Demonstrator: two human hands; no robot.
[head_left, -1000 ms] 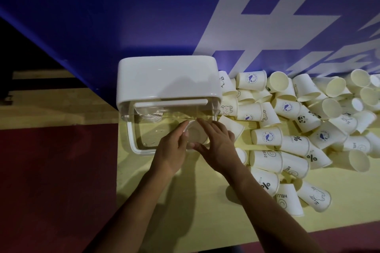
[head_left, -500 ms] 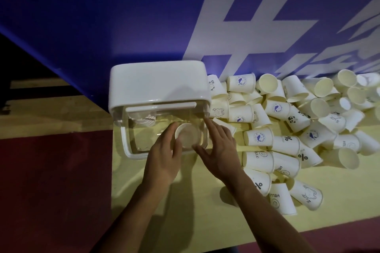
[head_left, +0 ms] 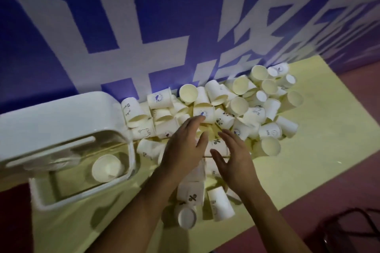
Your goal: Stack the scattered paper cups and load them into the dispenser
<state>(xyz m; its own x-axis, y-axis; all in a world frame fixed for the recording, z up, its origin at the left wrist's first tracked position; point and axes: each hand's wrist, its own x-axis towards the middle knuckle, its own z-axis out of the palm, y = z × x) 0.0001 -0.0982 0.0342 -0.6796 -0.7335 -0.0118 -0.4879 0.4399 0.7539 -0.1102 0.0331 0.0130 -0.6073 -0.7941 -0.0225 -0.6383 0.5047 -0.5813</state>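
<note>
Paper cups (head_left: pixel 224 109) heaped beneath both spread hands, left hand (head_left: pixel 183 148), right hand (head_left: pixel 234 160)

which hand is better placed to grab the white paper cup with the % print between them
Probably right: the right hand opens toward the white paper cup with the % print, thumb beside it; the left hand reaches past it.

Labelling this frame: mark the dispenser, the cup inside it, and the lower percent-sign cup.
dispenser (head_left: pixel 51 117): head view, on its white top.
cup inside the dispenser (head_left: pixel 106 168): head view, on its round end facing the camera.
lower percent-sign cup (head_left: pixel 192 192): head view, on its side wall.
</note>
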